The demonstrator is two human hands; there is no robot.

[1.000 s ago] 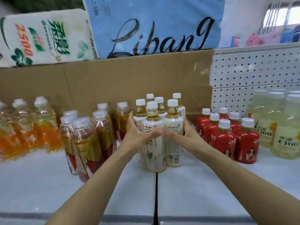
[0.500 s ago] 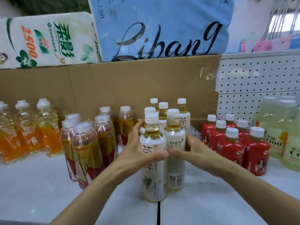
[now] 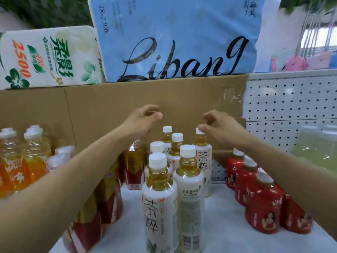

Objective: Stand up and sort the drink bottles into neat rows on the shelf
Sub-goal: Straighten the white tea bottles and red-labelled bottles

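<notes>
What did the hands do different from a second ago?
Both hands let go of the two front white tea bottles and rose toward the back row. The right hand now touches a rear bottle's cap; the left hand holds nothing. The bottles stayed standing.

The blue pack (image 3: pixel 175 39) reads "Liban9", the white pack (image 3: pixel 49 57) "2500", apparently.

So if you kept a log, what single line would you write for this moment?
left hand: raised, empty | right hand: thumb on back white-capped tea bottle | white-labelled plastic tea bottles: upright, rows on white shelf
</notes>
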